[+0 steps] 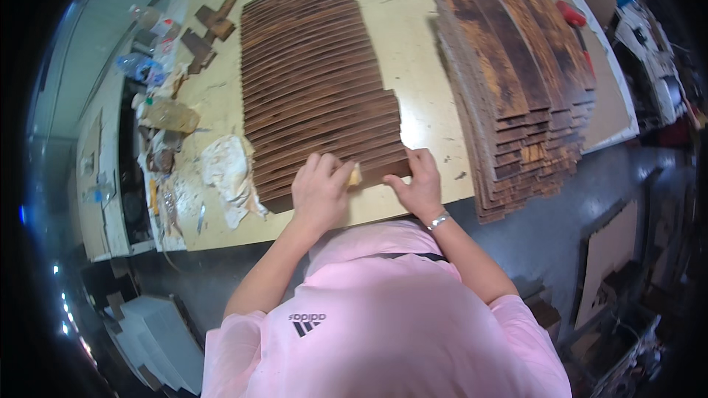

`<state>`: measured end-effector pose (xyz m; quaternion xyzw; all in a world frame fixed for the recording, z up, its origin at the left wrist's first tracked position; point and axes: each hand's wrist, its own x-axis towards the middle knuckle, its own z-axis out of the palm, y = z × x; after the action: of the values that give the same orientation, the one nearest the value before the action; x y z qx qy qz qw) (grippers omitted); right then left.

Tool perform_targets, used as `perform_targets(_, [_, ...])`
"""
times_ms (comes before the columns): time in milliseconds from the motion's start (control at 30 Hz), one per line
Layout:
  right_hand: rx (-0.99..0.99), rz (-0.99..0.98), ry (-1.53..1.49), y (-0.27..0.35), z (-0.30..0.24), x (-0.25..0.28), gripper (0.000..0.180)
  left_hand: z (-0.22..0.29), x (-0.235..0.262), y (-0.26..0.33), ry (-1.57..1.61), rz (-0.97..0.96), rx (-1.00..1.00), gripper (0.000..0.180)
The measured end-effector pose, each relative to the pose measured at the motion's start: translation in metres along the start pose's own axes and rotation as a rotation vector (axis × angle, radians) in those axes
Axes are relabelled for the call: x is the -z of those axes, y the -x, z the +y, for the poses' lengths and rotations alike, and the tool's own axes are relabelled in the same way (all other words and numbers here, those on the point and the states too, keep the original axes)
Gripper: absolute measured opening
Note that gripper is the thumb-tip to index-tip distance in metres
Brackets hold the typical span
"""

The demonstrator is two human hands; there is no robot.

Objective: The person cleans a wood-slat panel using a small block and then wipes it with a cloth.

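Note:
A long row of dark brown wooden boards [313, 59], set closely one behind another, covers the middle of the table. At its near edge my left hand [321, 188] is closed, with a small pale yellow piece [355, 175] showing between thumb and fingers against the nearest board. Whether that piece is a sponge or a folded cloth I cannot tell. My right hand [419, 183] grips the right end of the nearest board [376, 179], thumb on the near side and fingers over the far side.
Stacked patterned wood planks [516, 66] stand on the table's right, a red-headed tool [571, 15] beyond them. On the left lie a crumpled white cloth [227, 173], plastic bottles [168, 113] and loose wood offcuts [214, 22]. The table's [295, 230] front edge meets my body.

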<state>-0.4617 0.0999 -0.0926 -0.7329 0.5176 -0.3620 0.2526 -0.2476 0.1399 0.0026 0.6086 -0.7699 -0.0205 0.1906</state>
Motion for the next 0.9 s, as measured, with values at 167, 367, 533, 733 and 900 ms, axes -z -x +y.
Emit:
perform_targets(167, [0.016, -0.042, 0.039, 0.002, 0.005, -0.005, 0.068, -0.070, 0.045, 0.076, -0.064, 0.041, 0.219, 0.035])
perform_targets(367, [0.015, 0.000, 0.043, 0.003, 0.003, -0.007, 0.059, -0.116, 0.081, 0.133, -0.239, 0.127, 0.475, 0.034])
perform_targets(533, [0.014, -0.022, 0.055, 0.004, 0.000, -0.007, 0.058, -0.087, 0.063, 0.095, -0.062, 0.156, 0.319, 0.035])
perform_targets(733, [-0.111, -0.109, -0.138, 0.001, 0.015, -0.004, 0.070, -0.155, 0.056, 0.143, 1.011, 0.341, 1.029, 0.030])
perform_targets(900, [-0.251, -0.169, -0.591, -0.039, 0.010, -0.005, 0.080, -0.194, 0.039, 0.114, 1.816, 0.570, 0.812, 0.047])
